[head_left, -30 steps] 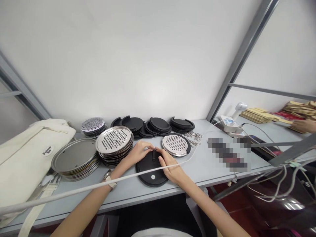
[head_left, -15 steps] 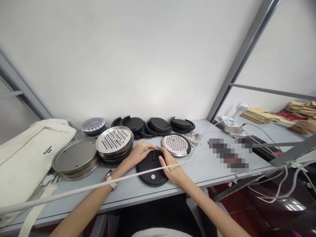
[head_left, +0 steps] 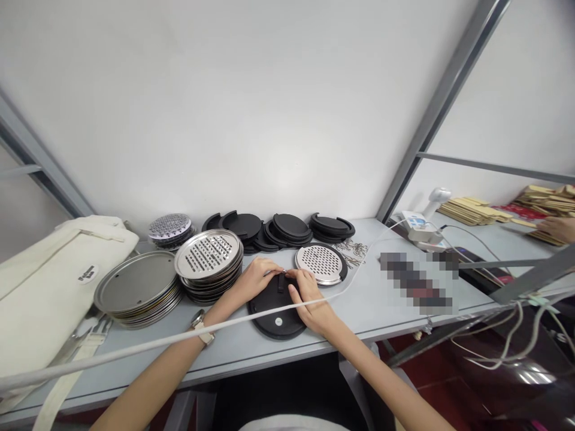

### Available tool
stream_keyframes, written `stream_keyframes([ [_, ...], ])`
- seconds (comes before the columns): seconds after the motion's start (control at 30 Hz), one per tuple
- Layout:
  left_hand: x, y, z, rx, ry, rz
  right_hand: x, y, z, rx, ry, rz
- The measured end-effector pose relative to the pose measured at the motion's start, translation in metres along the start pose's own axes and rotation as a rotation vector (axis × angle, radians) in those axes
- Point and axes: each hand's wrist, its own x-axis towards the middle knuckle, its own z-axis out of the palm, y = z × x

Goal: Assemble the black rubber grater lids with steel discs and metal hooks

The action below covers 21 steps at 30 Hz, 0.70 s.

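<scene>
A round black disc (head_left: 278, 305) lies flat on the bench in front of me, with a pale round spot near its front edge and a short dark strap (head_left: 281, 283) at its far side. At the strap's far end, the fingertips of my left hand (head_left: 258, 276) pinch a small shiny metal piece. From the other side my right hand (head_left: 311, 299) grips the same spot, thumb resting over the disc. The piece is mostly hidden by the fingers. Just behind my right hand is a perforated metal grater plate (head_left: 320, 263) in a black holder. Thin metal wire clips (head_left: 354, 250) are scattered beside it.
Stacked grater plates (head_left: 209, 254) and grey metal discs (head_left: 137, 284) stand at left, beside a cream bag (head_left: 54, 287). Black holders (head_left: 290, 227) line the wall. A white cable (head_left: 179, 341) crosses in front. Another person's hand (head_left: 557, 228) is at far right, near flat tan pieces (head_left: 476, 209).
My fingertips have shifted slightly at the metal piece, and my right fingers have curled in closer around it. The disc and the stacks stay where they were.
</scene>
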Motion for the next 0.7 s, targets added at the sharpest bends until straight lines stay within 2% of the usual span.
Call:
stream_keyframes([
  [0.47,-0.0008,0.0081,-0.0010,0.051,-0.026,0.049,0.0000,0.0005,0.0001,-0.004,-0.009,-0.042],
  [0.6,-0.0004,0.0075,-0.0011,0.052,-0.026,0.057,-0.0021,0.0048,0.0026,-0.021,0.063,-0.007],
  [0.7,-0.0005,0.0084,-0.0020,0.056,-0.033,0.068,-0.0024,0.0093,0.0056,0.032,0.032,0.042],
])
